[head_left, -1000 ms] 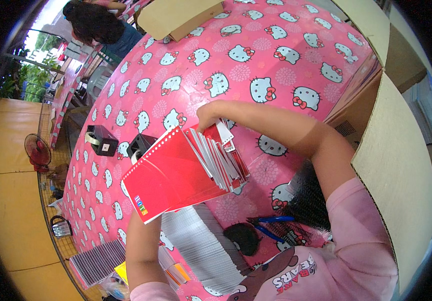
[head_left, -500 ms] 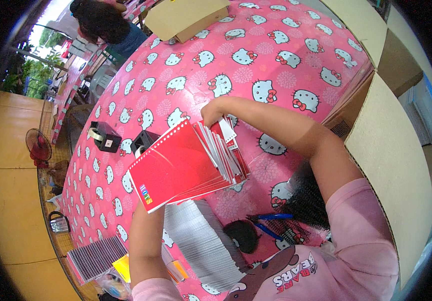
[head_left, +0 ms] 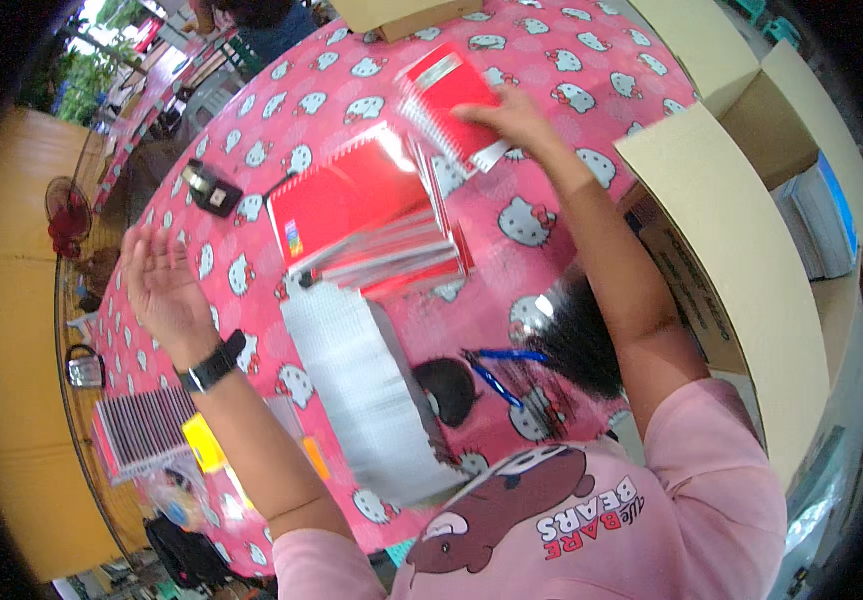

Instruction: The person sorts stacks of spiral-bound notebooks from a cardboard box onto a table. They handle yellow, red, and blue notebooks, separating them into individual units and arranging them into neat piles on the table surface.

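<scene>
My right hand [head_left: 513, 118] is closed on the near end of a few red spiral notebooks [head_left: 448, 88], held over the far part of the table. Blur hides how many there are. Just nearer and to the left, a fanned pile of red notebooks [head_left: 356, 200] rests on the tablecloth, its holed edges facing away from me. My left hand [head_left: 163, 290], with a black watch at the wrist, is raised palm up at the left with fingers spread, holding nothing and apart from the pile.
A long white paper stack [head_left: 351, 400] lies near me, beside a round black object [head_left: 446, 392], blue-handled pliers [head_left: 499, 372] and black wire coils [head_left: 583, 340]. A black tape dispenser [head_left: 213, 190] stands at the left. Dark-edged notebooks [head_left: 146, 430] sit nearer left. An opened cardboard box [head_left: 721, 250] is at right.
The notebook pile, earlier held up by both hands, now lies on the table. My left hand has come away leftward and opened. My right hand has carried some notebooks to the far right.
</scene>
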{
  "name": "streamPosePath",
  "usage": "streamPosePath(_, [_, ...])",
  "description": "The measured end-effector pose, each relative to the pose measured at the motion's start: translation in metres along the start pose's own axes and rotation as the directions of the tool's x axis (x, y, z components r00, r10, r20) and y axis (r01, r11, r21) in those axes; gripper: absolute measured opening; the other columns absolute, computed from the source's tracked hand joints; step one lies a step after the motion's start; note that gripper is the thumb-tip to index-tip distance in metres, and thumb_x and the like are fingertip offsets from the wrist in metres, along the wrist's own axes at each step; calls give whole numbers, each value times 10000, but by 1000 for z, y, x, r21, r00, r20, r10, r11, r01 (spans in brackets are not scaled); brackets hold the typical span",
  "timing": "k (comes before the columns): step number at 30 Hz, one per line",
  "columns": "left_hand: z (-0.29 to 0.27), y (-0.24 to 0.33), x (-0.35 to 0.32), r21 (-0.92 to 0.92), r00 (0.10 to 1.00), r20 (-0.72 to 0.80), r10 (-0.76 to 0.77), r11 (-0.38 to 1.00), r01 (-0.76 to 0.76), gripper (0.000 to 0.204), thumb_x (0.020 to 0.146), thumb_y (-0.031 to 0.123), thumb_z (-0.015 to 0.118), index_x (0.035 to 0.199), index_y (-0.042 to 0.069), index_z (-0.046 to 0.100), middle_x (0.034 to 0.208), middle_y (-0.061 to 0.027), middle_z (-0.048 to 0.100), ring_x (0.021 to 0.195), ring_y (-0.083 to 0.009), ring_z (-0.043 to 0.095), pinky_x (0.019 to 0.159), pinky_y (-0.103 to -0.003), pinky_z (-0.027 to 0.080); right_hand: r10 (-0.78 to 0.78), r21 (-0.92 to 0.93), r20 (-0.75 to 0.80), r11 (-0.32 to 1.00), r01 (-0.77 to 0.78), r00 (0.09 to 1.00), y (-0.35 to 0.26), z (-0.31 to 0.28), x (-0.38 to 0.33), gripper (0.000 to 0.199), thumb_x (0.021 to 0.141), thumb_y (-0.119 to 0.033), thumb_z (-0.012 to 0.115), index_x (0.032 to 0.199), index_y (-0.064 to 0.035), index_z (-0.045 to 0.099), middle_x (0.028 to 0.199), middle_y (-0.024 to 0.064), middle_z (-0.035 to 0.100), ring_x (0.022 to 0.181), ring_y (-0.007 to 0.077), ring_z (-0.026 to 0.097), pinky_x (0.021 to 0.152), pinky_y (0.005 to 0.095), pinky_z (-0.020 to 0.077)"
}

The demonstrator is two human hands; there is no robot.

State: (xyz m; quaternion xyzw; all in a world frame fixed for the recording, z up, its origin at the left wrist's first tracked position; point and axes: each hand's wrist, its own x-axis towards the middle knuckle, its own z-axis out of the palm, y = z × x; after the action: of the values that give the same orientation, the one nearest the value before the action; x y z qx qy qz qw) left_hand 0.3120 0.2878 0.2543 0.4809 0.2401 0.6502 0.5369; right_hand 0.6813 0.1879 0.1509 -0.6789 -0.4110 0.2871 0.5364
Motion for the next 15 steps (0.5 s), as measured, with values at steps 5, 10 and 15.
streamPosePath(5, [56,15,-142,399,890,456,0,894,-205,314,791,213,523,1043,28,498,987,-96,554,934,-193,520,858,-339,396,-44,420,-267,894,158,963,11,-37,-113,499,752,-222,681,1143,3,468,1008,106,586,878,181,592,748,302,497])
streamPosePath(10, [107,-49,-221,495,795,523,-308,869,11,882,570,240,801,1261,-16,317,1223,-198,437,1149,-245,425,936,-353,362,155,798,-58,601,-48,986,2,26,-224,497,763,-244,676,1153,-14,470,1073,101,567,952,198,557,848,352,441])
streamPosePath(15, [85,-65,-214,647,795,477,-375,762,-29,695,539,156,816,1112,-25,467,1006,-141,594,907,-198,575,810,-301,447,12,767,39,641,-38,999,31,49,-240,564,733,-184,707,1193,-47,410,1106,78,539,995,164,526,862,309,426])
